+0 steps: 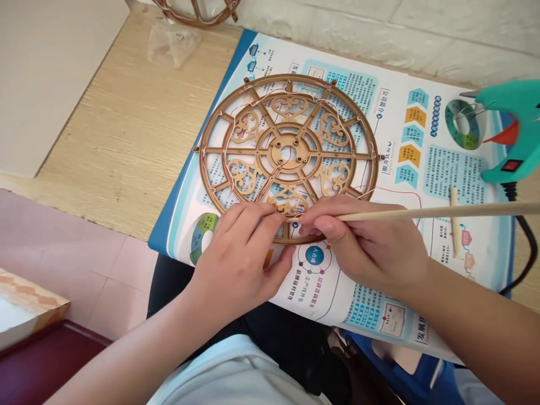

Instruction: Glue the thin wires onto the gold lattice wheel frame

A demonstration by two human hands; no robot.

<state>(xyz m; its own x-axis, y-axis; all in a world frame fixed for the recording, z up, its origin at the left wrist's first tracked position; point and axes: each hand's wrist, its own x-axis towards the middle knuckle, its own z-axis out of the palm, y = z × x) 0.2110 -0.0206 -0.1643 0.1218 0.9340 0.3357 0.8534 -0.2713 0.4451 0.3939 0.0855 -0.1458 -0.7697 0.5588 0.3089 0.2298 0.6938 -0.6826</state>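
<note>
One brown wheel (301,152) on a poster (396,192)

Your right hand (371,242) pinches a wooden stick (422,213). Your left hand (242,256) touches the wheel's near edge; I can't tell its grip. A white wall (316,22) stands behind the yellow table (109,152).

Place: likely a small craft workshop
Glue gun (517,124): corded, at right
Frame (277,153): strung with thin wires; another frame (206,23) near the wall (422,34)
Table (126,124): wood, printed poster (396,101) on top
Floor (84,242): pinkish tiles
</note>
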